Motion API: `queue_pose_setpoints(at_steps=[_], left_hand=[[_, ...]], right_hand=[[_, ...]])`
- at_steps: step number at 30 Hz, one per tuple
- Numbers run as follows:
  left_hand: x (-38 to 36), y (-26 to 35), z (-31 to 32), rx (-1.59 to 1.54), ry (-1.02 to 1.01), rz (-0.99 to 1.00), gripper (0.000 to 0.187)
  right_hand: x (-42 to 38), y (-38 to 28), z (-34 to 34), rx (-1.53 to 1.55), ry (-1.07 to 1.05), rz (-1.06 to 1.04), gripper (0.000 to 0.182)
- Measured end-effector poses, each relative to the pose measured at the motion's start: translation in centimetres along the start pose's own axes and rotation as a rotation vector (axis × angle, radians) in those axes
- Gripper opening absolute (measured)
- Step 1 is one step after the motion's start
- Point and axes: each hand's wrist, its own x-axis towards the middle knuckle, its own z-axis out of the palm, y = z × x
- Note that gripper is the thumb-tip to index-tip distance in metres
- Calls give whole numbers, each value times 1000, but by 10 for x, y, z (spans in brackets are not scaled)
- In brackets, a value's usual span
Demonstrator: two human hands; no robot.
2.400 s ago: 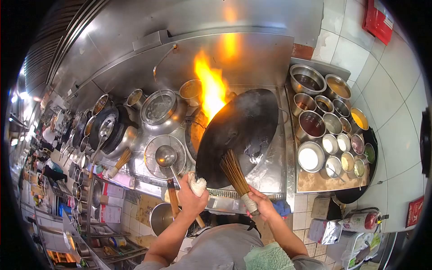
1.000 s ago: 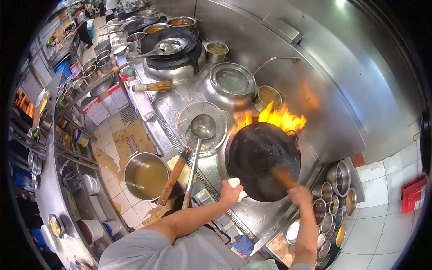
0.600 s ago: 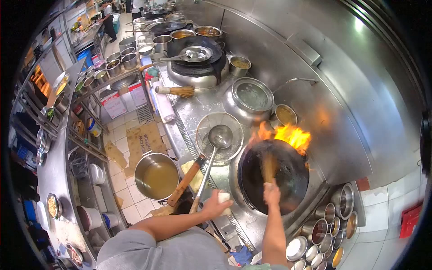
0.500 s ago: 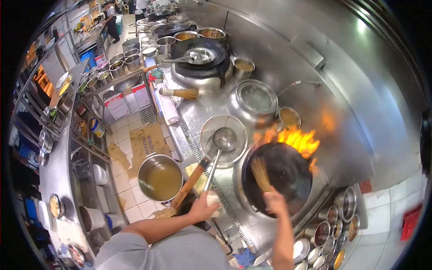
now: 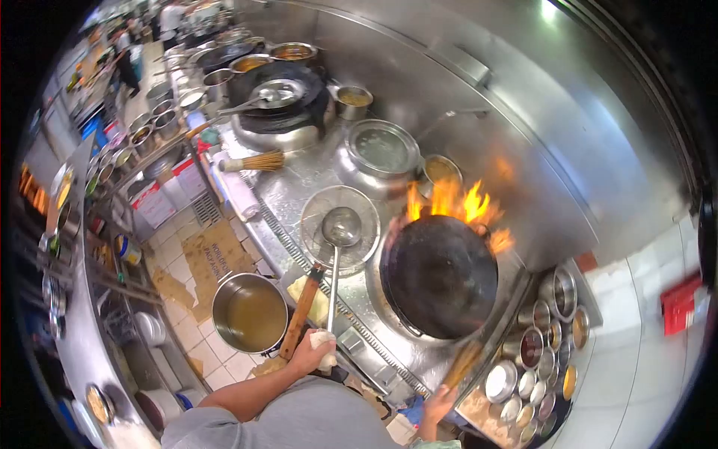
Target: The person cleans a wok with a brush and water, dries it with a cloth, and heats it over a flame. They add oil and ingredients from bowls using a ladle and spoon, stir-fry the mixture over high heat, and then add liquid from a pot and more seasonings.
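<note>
My right hand point(image 5: 440, 404) grips a bamboo wok brush point(image 5: 464, 364) at the stove's front edge, to the near right of the wok. The black wok point(image 5: 439, 278) sits on its burner with flames point(image 5: 456, 202) rising behind its far rim. My left hand point(image 5: 308, 356) is closed on a bunched white cloth point(image 5: 326, 350). A long-handled ladle point(image 5: 342, 227) rests with its bowl over a round mesh strainer point(image 5: 314, 217). Its handle end reaches the cloth; whether my fingers hold it too is hidden. A wooden handle point(image 5: 303, 310) lies just beyond my left hand.
A pot of yellowish liquid point(image 5: 250, 313) stands low on the left. Several seasoning containers point(image 5: 532, 348) crowd the right corner. Behind the strainer are a lidded round pot point(image 5: 382, 147), a second brush point(image 5: 254, 162) and another wok point(image 5: 258, 90). A steel counter point(image 5: 82, 322) runs along the left.
My right hand has drawn the brush out of the wok, down to the stove's front edge. The left hand stays closed by the ladle handle. The whole view has shifted.
</note>
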Motion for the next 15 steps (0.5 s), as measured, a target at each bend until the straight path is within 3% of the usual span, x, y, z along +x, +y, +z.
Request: queue_pose_setpoints(at_steps=[1, 3, 4, 6, 7, 9, 11, 13, 15], left_hand=[[1, 2, -1, -58, -18, -12, 52], [0, 14, 2, -166, -67, -53, 50], [2, 16, -1, -156, -141, -55, 42], [-4, 35, 6, -276, -206, -111, 37], [-9, 50, 9, -339, -227, -132, 34], [-16, 76, 18, -357, -315, -120, 32], [-22, 92, 25, -400, -389, -157, 35], [-25, 100, 29, -408, -496, -132, 39], [-32, 104, 27, -302, -562, -110, 32]], right_hand=[[-19, 40, 23, 227, -91, 179, 66], [-46, -24, -8, -223, -110, 203, 64], [-48, -5, -3, -325, -131, 125, 59], [-46, -28, -15, -518, -68, -78, 48], [-41, -61, -27, -425, -136, -76, 45], [-30, -110, -37, -228, -268, -90, 41], [-29, -154, -16, 264, -777, 83, 41], [-45, -218, 34, 1009, -1142, 638, 43], [-51, -260, 68, 1420, -1553, 954, 43]])
